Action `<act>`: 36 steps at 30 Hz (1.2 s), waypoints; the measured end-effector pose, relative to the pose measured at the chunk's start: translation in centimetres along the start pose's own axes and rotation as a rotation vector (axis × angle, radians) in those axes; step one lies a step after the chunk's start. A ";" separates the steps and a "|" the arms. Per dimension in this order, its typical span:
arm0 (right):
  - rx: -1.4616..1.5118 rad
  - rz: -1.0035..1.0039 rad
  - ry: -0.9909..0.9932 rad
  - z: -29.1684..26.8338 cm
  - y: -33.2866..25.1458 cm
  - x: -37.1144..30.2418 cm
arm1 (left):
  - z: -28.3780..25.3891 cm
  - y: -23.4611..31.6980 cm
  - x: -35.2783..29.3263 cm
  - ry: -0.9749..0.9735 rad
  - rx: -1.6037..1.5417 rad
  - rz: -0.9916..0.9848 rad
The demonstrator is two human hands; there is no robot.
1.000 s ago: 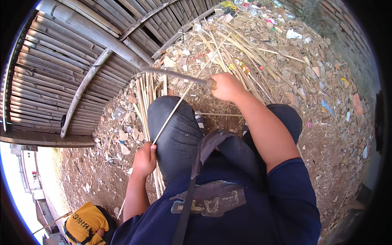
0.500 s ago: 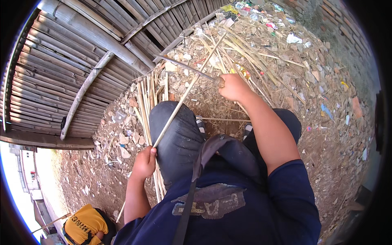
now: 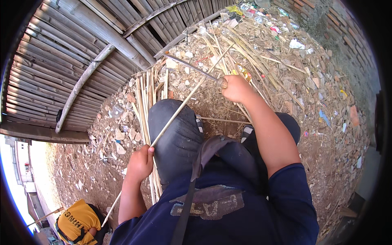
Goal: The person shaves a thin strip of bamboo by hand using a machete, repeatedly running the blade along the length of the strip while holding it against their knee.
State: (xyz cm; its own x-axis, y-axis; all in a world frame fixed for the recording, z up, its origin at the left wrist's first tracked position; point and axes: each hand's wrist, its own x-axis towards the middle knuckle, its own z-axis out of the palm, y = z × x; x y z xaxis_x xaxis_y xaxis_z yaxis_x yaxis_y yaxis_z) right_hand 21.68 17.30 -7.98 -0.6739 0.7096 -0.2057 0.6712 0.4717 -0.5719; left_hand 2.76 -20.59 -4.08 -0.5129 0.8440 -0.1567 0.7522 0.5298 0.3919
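Across my bent left knee runs a long, thin bamboo strip [image 3: 175, 114], slanting from lower left to upper right. My left hand [image 3: 140, 164] is closed around it beside the thigh, thumb on top. A tail of the strip shows behind my left forearm. In my right hand [image 3: 237, 88] is the handle of a long-bladed knife [image 3: 191, 66], its dark blade pointing up and left. The blade crosses the strip near its far part and seems to touch it. More bamboo strips [image 3: 143, 103] lie bundled along the outside of my left leg.
Loose bamboo strips [image 3: 254, 56] are scattered ahead on stony ground. A bamboo-slat wall [image 3: 45, 77] rises at left, a brick wall [image 3: 347, 30] at far right. Litter [image 3: 297, 44] dots the rubble. A person in a yellow top [image 3: 77, 222] is at lower left.
The strip has slid slightly back toward the lower left, so its far end sits closer. The knife stays across it, with little movement of my right hand. The view has shifted a little.
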 end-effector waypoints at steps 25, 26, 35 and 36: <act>-0.119 -0.148 -0.023 1.2 -2.8 -2.2 | 0.2 0.1 -0.1 -0.040 0.019 -0.021; -0.237 -0.186 -0.101 0.2 -4.1 -3.0 | 0.4 0.3 -0.1 0.000 0.019 -0.020; -0.006 -0.086 0.057 -0.1 -0.8 -0.7 | 0.4 0.0 0.3 -0.033 0.042 -0.009; -0.071 -0.126 0.000 0.2 -2.2 -1.4 | 0.6 -0.1 0.2 -0.022 0.006 -0.018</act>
State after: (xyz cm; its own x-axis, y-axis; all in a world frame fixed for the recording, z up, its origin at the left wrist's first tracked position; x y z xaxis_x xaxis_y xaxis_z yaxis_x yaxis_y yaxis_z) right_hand 21.07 15.12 -6.59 -0.7541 0.6426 -0.1356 0.6016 0.5930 -0.5352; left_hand 2.84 -20.38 -4.67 -0.5177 0.8357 -0.1834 0.7453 0.5458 0.3829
